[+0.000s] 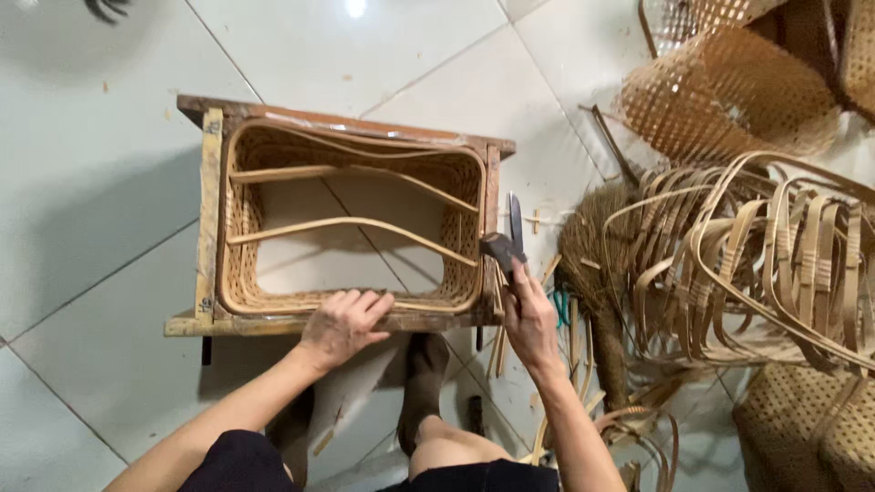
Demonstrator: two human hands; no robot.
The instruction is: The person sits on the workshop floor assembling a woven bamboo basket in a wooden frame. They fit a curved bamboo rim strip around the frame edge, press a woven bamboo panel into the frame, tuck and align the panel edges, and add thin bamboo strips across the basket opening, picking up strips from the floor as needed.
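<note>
The right hand (pixel 531 314) grips a dark metal tool (pixel 507 239), its blade pointing toward the top of the frame, along the right rim of the woven basket (pixel 239 228) at frame centre (in a wooden frame (pixel 208 200)). The left hand (pixel 344 323) presses flat, fingers spread, on the near rim.
</note>
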